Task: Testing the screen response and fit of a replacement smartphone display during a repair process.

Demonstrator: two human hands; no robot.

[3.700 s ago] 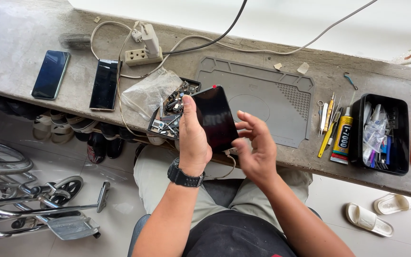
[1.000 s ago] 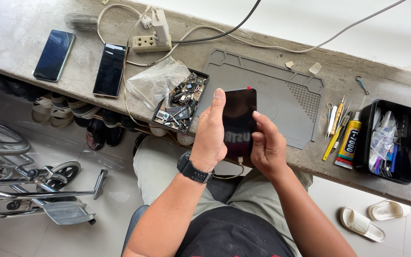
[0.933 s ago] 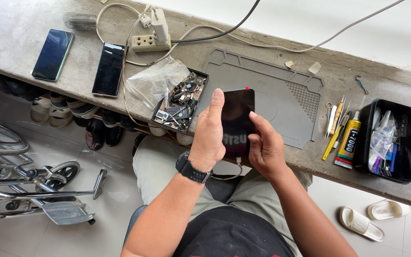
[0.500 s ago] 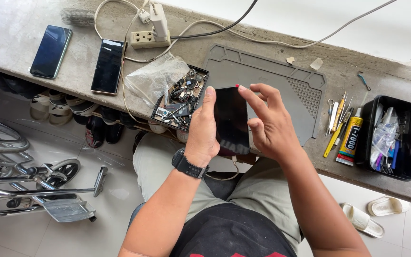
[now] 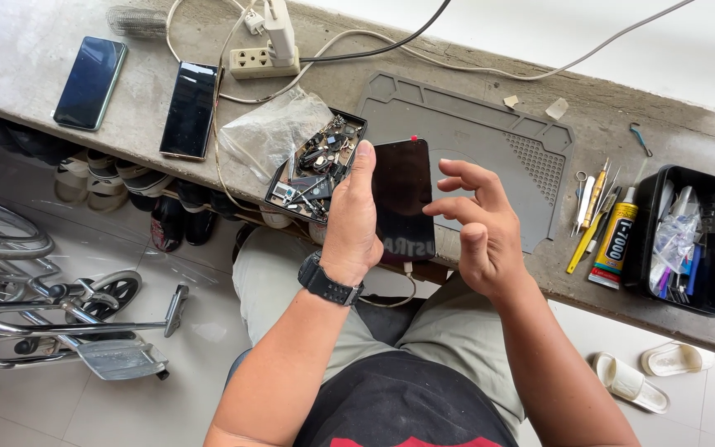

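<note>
Left hand (image 5: 351,225) grips the smartphone (image 5: 403,199) above the grey mat (image 5: 490,141), right hand (image 5: 477,236) fingers spread open beside it, checking its screen; next calls for a light tap.

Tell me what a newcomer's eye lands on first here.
First, the dark phone held upright in the left hand above the grey work mat, with the right hand hovering beside its screen, fingers spread. Next, two more phones lying flat on the concrete bench at far left, and a black tray of small parts just left of the held phone.
</note>
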